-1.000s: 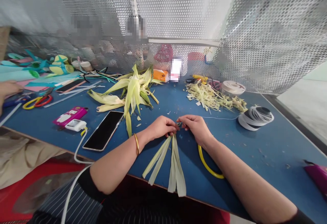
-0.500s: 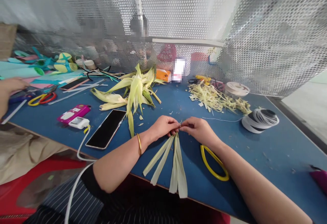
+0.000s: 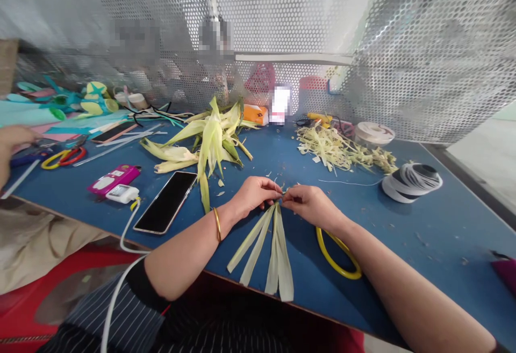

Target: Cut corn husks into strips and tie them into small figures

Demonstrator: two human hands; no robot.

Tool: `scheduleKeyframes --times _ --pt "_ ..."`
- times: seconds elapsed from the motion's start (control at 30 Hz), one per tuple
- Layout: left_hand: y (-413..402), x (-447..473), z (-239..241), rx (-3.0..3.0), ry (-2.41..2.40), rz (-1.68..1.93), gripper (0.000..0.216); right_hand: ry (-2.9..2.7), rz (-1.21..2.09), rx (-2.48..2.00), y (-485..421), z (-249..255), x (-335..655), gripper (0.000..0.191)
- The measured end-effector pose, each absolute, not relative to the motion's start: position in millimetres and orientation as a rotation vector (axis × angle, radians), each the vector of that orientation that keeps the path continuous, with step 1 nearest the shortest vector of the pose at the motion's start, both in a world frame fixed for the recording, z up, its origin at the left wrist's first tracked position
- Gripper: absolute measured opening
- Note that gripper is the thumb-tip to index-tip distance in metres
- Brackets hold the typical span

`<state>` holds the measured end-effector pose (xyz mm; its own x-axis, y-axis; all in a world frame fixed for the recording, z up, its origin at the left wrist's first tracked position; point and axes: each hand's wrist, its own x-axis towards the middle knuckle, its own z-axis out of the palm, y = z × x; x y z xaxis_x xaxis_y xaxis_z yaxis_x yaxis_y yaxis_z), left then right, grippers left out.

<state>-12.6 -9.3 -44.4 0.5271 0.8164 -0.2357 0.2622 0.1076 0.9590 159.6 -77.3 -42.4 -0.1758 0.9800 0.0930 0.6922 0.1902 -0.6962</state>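
Note:
Several pale green corn-husk strips fan out toward me on the blue table. Their far ends are gathered together. My left hand pinches those gathered ends from the left, fingers closed. My right hand pinches the same spot from the right, fingers closed too. A thin white thread runs from near my right hand toward a black-and-white spool. A yellow loop handle lies under my right wrist.
A heap of whole corn husks lies beyond my hands, and shredded husk at the back right. A black phone, a pink device and a white charger sit left. Another person's hand rests at the far left near scissors. A perforated metal screen walls the back.
Both hands stay pinched on the gathered husk ends; the fingers shifted slightly and the strips lie a little differently. The view has swayed a bit.

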Motion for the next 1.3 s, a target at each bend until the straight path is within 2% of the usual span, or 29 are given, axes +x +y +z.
scheduleKeyframes --times 0.17,0.3,0.4,0.57,0.87,1.17,1.3 --pt "-8 -15 -47 1.514 0.970 0.547 0.009 -1.659 0.792 -1.557 -73 -44 157 0.008" --pt "-5 -16 -51 1.629 0.928 0.606 0.006 -1.369 0.946 -1.446 -65 -52 152 0.023" --pt "-5 -16 -52 1.815 0.908 0.647 0.007 -1.426 1.021 -1.429 -63 -59 148 0.026" --pt "-10 -15 -46 2.162 1.064 0.671 0.013 -1.542 0.903 -1.496 -66 -61 147 0.029" --pt "-15 -9 -55 2.606 0.990 0.889 0.018 -1.478 0.928 -1.516 -64 -61 149 0.020" --pt "-14 -10 -61 2.676 0.812 1.000 0.019 -1.353 1.048 -1.484 -60 -59 147 0.018" --pt "-13 -10 -61 2.651 0.791 1.024 0.018 -1.216 1.156 -1.403 -59 -58 148 0.026"
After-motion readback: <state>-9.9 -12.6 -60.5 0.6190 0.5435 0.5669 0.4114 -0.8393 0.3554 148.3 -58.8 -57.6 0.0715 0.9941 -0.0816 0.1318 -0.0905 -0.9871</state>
